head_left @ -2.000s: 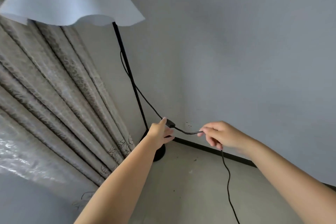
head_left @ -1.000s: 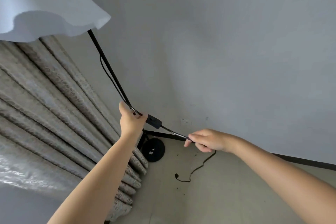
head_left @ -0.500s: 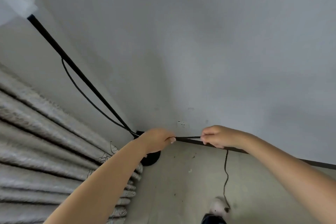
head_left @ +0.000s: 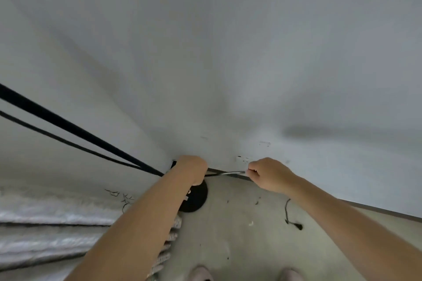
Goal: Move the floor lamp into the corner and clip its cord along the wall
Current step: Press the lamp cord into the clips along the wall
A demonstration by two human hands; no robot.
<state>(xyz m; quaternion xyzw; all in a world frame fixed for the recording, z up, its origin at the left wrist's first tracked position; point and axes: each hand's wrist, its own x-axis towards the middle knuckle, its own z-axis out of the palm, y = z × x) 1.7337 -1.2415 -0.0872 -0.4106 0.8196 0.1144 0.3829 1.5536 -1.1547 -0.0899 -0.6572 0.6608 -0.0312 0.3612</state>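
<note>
Lamp w/ thin black pole (head_left: 68,124) and round black base (head_left: 196,198) stood in corner, under my left hand (head_left: 191,170): move done. Left hand and right hand (head_left: 269,174) both closed, pinching thin black cord (head_left: 230,173) taut between them at skirting. No clips seen; clipping left.

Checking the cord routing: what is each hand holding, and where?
Both hold the lamp cord: left hand by the lamp base, right hand farther along the baseboard.

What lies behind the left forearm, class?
The lamp base shows partly behind the left forearm, beside curtain folds. The forearm covers the rest of the base, where the pole meets it.
</note>
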